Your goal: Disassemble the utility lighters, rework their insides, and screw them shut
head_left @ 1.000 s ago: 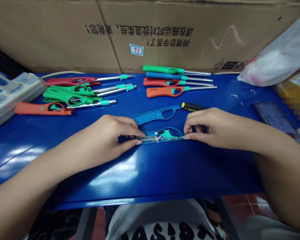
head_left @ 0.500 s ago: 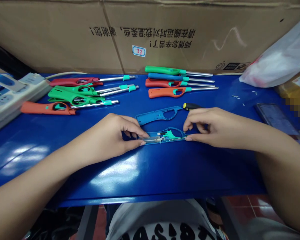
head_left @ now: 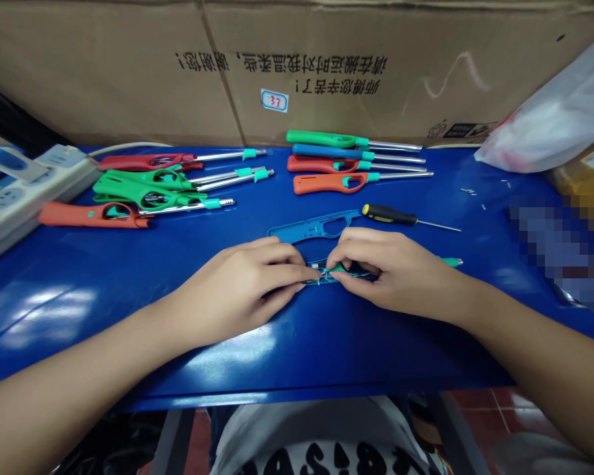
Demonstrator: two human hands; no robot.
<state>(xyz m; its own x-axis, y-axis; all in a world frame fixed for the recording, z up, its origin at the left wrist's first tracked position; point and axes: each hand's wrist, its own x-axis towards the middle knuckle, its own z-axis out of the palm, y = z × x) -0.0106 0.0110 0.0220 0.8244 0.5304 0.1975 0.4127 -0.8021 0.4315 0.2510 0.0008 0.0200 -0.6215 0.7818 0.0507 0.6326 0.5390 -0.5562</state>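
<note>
An opened blue lighter half (head_left: 313, 283) lies in front of me, with its inner parts, thin wires and a green trigger partly showing. My left hand (head_left: 257, 277) has closed fingers on its left end, covering that part. The fingers of my right hand (head_left: 383, 270) pinch at the inner parts near the middle, beside the green trigger; the exact piece between them is too small to tell. Past my right hand, the lighter's green-tipped end (head_left: 453, 262) sticks out. The matching empty blue shell half (head_left: 309, 227) lies just behind, touching neither fingertip pair.
A black-and-yellow screwdriver (head_left: 391, 215) lies behind my right hand. Assembled-looking lighters (head_left: 331, 183) lie in a row at the back; several more (head_left: 143, 191) lie at left by a power strip (head_left: 14, 188). A cardboard box (head_left: 143, 79) stands behind, a plastic bag (head_left: 549, 112) at right.
Both hands have shifted: my right hand moved left from the lighter's right part to its middle, uncovering the screwdriver and the green-tipped end. My left hand slid right along the lighter.
</note>
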